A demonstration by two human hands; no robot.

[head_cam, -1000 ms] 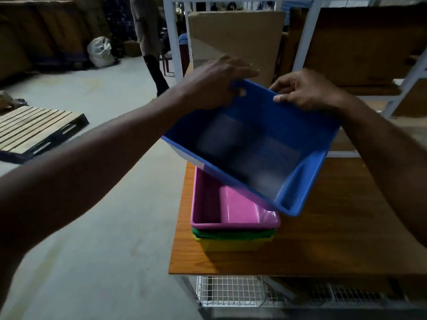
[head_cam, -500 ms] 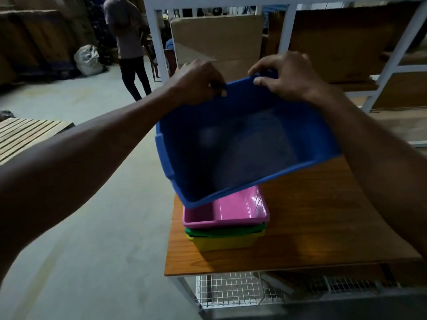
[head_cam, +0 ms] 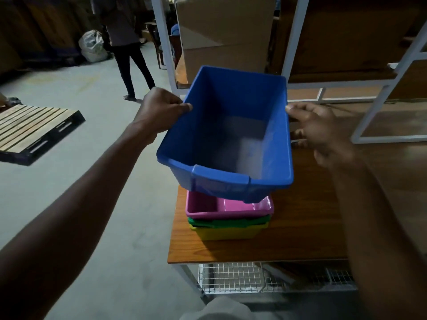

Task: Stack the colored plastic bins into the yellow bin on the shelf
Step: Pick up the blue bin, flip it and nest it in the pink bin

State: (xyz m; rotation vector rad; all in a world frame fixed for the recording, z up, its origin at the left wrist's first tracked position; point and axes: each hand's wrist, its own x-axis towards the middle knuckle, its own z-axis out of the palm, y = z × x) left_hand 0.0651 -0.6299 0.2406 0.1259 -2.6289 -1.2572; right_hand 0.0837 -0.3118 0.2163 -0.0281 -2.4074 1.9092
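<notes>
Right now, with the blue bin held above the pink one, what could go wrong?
1. The blue bin is tilted over the pink bin, so its low end may catch the pink rim instead of nesting.
2. The yellow bin at the bottom stands close to the left edge of the shelf. A hard push down might nudge the pile toward that edge.

Blue rectangular plastic bin (head_cam: 226,135): empty, mouth up, tilted, gripped at both long rims by left hand (head_cam: 161,109) and right hand (head_cam: 323,132), just above the stack. Pink plastic bin (head_cam: 231,207) nested in green plastic bin (head_cam: 231,222), in yellow plastic bin (head_cam: 231,233), on wooden shelf (head_cam: 300,227).
</notes>
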